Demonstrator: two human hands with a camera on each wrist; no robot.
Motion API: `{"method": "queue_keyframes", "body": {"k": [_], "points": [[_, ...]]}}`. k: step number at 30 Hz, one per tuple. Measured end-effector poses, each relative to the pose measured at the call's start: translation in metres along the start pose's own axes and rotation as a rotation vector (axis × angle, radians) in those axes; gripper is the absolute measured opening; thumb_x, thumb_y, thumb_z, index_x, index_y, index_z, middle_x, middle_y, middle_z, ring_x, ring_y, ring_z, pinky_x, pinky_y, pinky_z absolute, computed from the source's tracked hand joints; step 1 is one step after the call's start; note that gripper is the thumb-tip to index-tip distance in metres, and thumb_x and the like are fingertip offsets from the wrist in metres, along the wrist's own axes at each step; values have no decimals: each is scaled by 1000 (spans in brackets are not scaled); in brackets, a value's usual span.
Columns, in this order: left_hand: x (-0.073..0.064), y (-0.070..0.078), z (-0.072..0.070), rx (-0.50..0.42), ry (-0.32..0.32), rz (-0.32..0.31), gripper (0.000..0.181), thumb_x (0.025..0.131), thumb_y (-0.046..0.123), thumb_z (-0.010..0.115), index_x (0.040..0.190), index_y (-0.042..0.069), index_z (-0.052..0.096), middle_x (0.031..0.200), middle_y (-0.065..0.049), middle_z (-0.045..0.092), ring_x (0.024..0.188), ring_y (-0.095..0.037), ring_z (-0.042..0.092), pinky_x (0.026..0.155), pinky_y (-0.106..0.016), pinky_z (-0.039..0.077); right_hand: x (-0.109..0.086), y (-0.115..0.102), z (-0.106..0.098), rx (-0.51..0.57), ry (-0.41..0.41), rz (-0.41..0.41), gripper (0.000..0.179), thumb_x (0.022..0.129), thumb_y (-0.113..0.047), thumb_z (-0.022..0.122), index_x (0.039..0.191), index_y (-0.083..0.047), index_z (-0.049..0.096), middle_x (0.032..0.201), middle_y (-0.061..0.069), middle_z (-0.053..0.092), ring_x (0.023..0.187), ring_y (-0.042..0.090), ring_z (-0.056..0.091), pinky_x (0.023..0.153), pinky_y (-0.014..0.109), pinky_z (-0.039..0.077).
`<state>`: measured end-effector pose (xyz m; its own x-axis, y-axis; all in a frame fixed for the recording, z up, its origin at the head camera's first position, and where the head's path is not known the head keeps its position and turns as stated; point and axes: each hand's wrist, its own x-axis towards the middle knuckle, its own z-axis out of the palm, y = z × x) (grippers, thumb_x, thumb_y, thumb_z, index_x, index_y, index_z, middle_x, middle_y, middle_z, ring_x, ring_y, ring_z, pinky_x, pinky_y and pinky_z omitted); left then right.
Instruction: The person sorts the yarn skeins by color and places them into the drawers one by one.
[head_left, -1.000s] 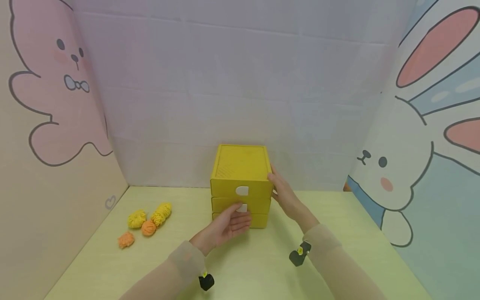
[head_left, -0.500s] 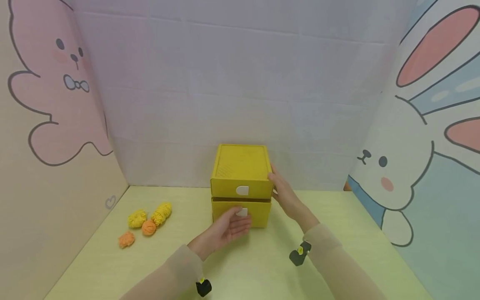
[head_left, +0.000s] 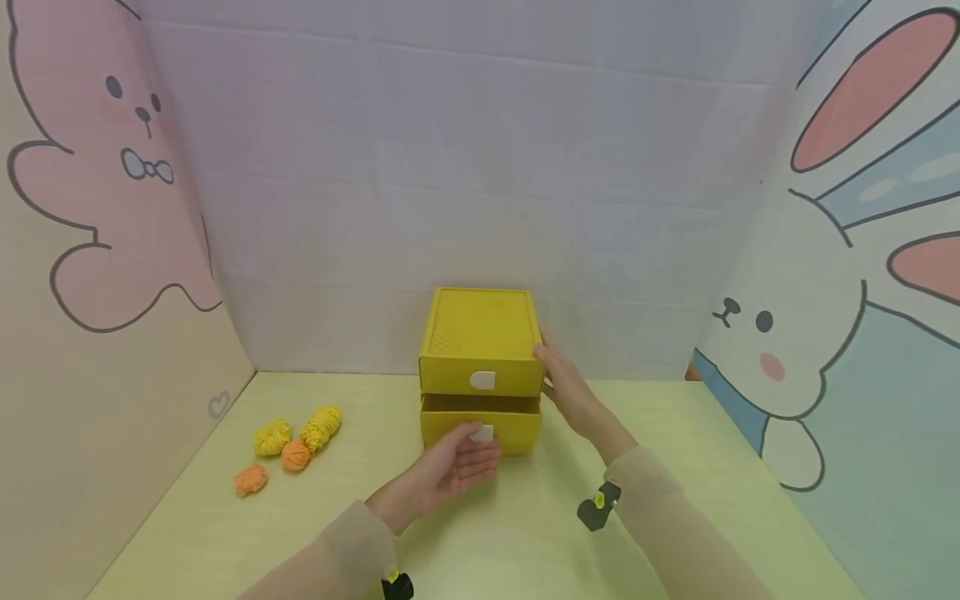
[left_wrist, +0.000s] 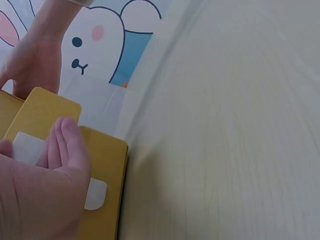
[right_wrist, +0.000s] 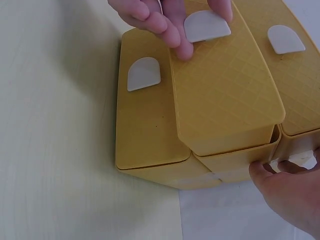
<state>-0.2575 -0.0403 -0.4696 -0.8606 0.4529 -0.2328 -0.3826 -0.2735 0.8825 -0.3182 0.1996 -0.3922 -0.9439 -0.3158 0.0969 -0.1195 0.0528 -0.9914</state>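
A boxy yellow cabinet (head_left: pixel 483 325) of three stacked drawers stands at the far middle of the pale counter (head_left: pixel 517 533). The left hand (head_left: pixel 444 473) pinches the rounded white tab (right_wrist: pixel 207 26) of the partly pulled-out middle drawer (right_wrist: pixel 225 85); the right hand (head_left: pixel 576 397) rests extended fingers against the cabinet's right side. Crinkled yellow bundles (head_left: pixel 321 427) and orange ones (head_left: pixel 251 480) lie left.

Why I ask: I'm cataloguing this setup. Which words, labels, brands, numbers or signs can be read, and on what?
None can be read.
White tabs on the yellow drawers: no lettering visible.
Yellow marks on the black wrist devices: too small to read.
Side walls: drawings, including a rabbit and a heart, with no visible lettering.
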Motion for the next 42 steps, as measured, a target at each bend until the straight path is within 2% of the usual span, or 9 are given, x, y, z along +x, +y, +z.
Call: {"method": "queue_keyframes", "body": {"k": [17, 27, 42], "points": [[-28, -5, 3, 22, -39, -46, 72, 109, 49, 55, 145, -13, 53, 148, -33, 56, 136, -43, 59, 110, -44, 54, 2, 1, 1, 19, 0, 11, 68, 115, -48, 35, 172, -34, 1, 179, -3, -3, 165, 29, 3, 131, 60, 10], [-39, -6, 4, 47, -41, -65, 78, 107, 54, 57, 146, -13, 53, 145, -32, 59, 129, -37, 66, 106, -41, 57, 0, 1, 1, -3, 6, -2, 65, 116, -47, 34, 172, -35, 2, 179, -4, -1, 165, 28, 7, 131, 60, 12], [-53, -9, 9, 55, -36, -84, 77, 106, 55, 57, 144, -12, 57, 138, -28, 66, 118, -30, 72, 101, -39, 59, -1, -2, 2, -17, 2, -16, 64, 117, -46, 32, 172, -33, 1, 179, -4, -1, 165, 28, 6, 130, 62, 12]]}}
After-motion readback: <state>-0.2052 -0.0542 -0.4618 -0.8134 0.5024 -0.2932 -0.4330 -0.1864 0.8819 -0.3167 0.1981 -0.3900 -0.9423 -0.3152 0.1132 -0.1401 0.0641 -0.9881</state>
